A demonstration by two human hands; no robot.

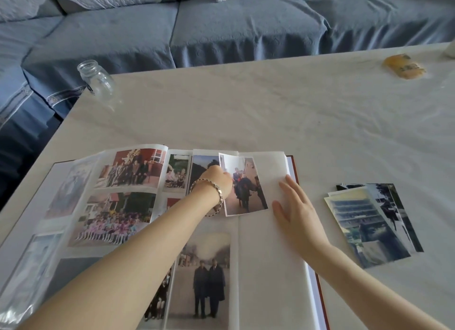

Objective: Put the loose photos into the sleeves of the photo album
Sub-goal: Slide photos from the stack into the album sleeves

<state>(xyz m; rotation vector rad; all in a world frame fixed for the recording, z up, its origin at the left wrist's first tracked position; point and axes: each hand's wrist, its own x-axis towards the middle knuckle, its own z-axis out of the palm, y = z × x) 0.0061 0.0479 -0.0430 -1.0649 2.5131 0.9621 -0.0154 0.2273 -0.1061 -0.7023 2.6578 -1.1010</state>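
Head view: nearest, the photo album (268, 268) lies open on the white table (246, 108), its left pages full and its right page mostly blank. The right hand (293, 206) lies flat on that blank page, fingers straight and spread, pinning it. Just beyond, the left hand (216, 179), a bracelet (211, 194) at its wrist, has its fingers curled on the left edge of a photo (243, 184) of a rider on a dark horse. The photo sits tilted over the upper sleeves with its top corner lifted; whether any edge is already inside a sleeve cannot be told. To do this well, I would square the photo to the sleeve mouth first, hold the page taut under the flat palm, and feed the leading edge in evenly so no corner catches or creases. The pile of loose photos (371, 221) waits right of the album. Farther off stand a glass jar (97, 79), a yellow packet (403, 66) and the blue sofa (221, 27).
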